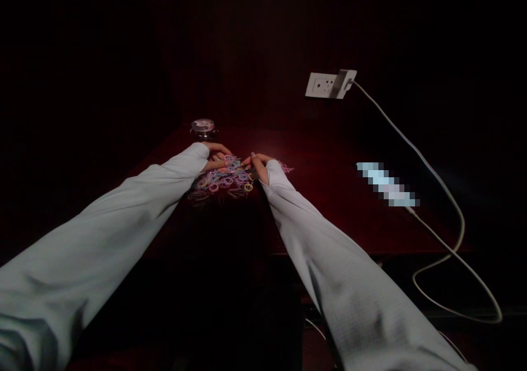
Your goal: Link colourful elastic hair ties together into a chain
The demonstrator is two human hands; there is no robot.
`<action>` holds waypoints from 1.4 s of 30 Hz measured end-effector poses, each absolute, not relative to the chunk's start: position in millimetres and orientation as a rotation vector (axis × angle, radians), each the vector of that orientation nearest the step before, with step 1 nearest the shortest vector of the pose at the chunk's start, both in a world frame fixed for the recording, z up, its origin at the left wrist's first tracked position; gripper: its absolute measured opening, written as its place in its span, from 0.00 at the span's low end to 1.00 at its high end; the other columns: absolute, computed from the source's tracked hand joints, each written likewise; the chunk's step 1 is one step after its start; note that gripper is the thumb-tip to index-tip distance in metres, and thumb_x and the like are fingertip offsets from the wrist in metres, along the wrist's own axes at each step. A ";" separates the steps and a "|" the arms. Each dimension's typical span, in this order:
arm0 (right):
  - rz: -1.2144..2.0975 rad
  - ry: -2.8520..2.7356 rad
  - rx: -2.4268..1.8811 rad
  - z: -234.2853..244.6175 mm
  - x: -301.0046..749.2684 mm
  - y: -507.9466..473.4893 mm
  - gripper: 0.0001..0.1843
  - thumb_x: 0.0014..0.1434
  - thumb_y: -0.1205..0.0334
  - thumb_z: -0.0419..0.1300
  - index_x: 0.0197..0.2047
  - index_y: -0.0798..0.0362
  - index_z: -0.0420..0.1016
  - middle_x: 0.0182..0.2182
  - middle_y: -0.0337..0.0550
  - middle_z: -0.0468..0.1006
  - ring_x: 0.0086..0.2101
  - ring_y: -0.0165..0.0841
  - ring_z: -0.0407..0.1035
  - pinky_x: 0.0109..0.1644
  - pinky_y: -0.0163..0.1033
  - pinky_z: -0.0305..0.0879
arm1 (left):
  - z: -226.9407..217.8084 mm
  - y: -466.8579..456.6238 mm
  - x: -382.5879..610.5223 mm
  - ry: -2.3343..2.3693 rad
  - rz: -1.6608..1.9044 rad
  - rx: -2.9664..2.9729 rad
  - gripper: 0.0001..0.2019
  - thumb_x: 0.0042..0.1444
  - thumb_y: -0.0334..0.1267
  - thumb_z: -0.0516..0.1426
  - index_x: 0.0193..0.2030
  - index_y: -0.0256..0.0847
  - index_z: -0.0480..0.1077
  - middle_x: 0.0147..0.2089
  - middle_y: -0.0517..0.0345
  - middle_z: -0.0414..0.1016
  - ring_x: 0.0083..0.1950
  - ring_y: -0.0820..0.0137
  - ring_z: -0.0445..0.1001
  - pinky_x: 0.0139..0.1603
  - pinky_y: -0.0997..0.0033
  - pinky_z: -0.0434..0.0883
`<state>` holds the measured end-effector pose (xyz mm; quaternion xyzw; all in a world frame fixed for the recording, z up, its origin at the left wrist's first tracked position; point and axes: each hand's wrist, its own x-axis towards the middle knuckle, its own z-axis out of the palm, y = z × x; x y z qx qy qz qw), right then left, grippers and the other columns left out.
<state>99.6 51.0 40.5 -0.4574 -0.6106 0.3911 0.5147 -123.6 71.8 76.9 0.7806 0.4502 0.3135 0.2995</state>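
Note:
A loose heap of small, coloured elastic hair ties (224, 182) lies on the dark red table, pink, purple, blue and yellow among them. My left hand (217, 156) is at the heap's upper left, thumb and fingers closed around some of the hair ties. On the right side of the heap, my right hand (259, 165) has its thumb and fingers pinched together. Whatever sits between those fingertips is too small and dark to make out. Several pink hair ties (286, 167) show just past my right wrist.
Behind my left hand stands a small round container (203, 128) with a patterned lid. A blurred-out phone (387, 184) lies at the right, its white cable (457, 206) looping up to a charger (345, 83) in the wall socket (319, 85). The table's front edge (329, 253) is below.

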 end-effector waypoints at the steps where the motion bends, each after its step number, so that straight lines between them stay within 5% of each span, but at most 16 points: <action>1: 0.933 -1.471 -1.104 39.9 99.7 50.7 0.29 0.69 0.32 0.62 0.33 0.50 0.84 0.26 0.39 0.80 0.33 0.34 0.74 0.40 0.37 0.71 | 78.1 71.0 -123.3 1.192 0.836 2.049 0.21 0.53 0.50 0.73 0.48 0.39 0.85 0.38 0.50 0.86 0.35 0.67 0.81 0.38 0.69 0.76; 8: 0.868 -1.528 -1.173 34.6 100.7 47.9 0.23 0.72 0.41 0.63 0.34 0.50 0.84 0.27 0.38 0.78 0.33 0.33 0.72 0.42 0.38 0.68 | 91.1 63.4 -123.7 1.200 0.875 2.017 0.24 0.53 0.53 0.74 0.50 0.38 0.83 0.40 0.50 0.87 0.38 0.65 0.84 0.43 0.68 0.80; 23: 0.673 -1.681 -1.239 32.9 103.8 48.8 0.10 0.68 0.60 0.65 0.33 0.46 0.83 0.36 0.38 0.84 0.45 0.39 0.74 0.67 0.49 0.64 | 83.1 62.1 -129.1 1.262 0.873 2.224 0.23 0.61 0.57 0.67 0.53 0.40 0.85 0.43 0.48 0.89 0.44 0.60 0.86 0.51 0.63 0.81; 33: 0.664 -1.681 -1.271 34.8 104.4 50.0 0.10 0.67 0.62 0.65 0.32 0.46 0.83 0.35 0.40 0.82 0.46 0.40 0.71 0.62 0.46 0.65 | 89.4 58.6 -124.4 1.237 0.795 2.684 0.24 0.72 0.54 0.53 0.65 0.49 0.81 0.68 0.49 0.82 0.67 0.53 0.78 0.74 0.50 0.64; 37: 0.598 -1.721 -1.299 38.0 105.5 45.6 0.11 0.69 0.62 0.63 0.33 0.46 0.84 0.39 0.41 0.85 0.47 0.40 0.72 0.65 0.48 0.64 | 95.4 50.0 -120.8 1.114 0.540 2.805 0.27 0.68 0.60 0.57 0.64 0.50 0.82 0.66 0.48 0.83 0.65 0.52 0.76 0.74 0.47 0.61; 42: 0.584 -1.738 -1.248 37.3 106.1 46.2 0.10 0.69 0.61 0.64 0.34 0.46 0.84 0.38 0.39 0.85 0.47 0.41 0.72 0.65 0.49 0.64 | 89.3 47.4 -118.3 1.081 0.542 2.763 0.34 0.59 0.63 0.64 0.66 0.46 0.80 0.64 0.46 0.83 0.63 0.53 0.79 0.70 0.56 0.70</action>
